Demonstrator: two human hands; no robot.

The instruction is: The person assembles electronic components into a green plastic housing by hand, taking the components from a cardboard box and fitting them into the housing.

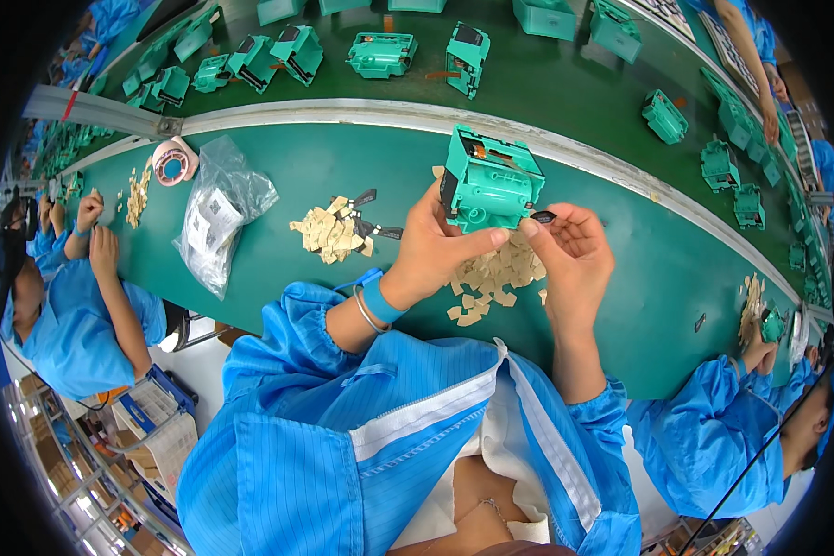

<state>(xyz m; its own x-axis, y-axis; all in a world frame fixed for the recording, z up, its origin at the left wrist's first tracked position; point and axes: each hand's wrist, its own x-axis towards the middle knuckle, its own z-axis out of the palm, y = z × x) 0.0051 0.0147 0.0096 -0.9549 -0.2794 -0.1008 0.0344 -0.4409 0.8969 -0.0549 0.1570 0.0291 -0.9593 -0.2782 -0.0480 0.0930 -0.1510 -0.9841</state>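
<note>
My left hand (428,248) is closed around the lower left side of a green plastic housing (497,185), raised above the bench. Dark parts and an orange-brown strip show in its upper part. At the housing's lower right corner, my right hand (576,258) pinches a small black tab (544,217) between thumb and forefinger. The tab is close to the housing; whether it touches cannot be made out. Beneath both hands lies a heap of small beige paper pieces (502,271), partly hidden. Another beige heap (328,232) with several black strips (378,230) lies to the left.
A clear plastic bag (221,218) and a pink tape roll (173,163) lie left on the green bench (306,167). Beyond a metal rail (361,113), a green conveyor (556,83) carries several similar housings (382,56). Co-workers in blue sit at left (93,315) and right (704,435).
</note>
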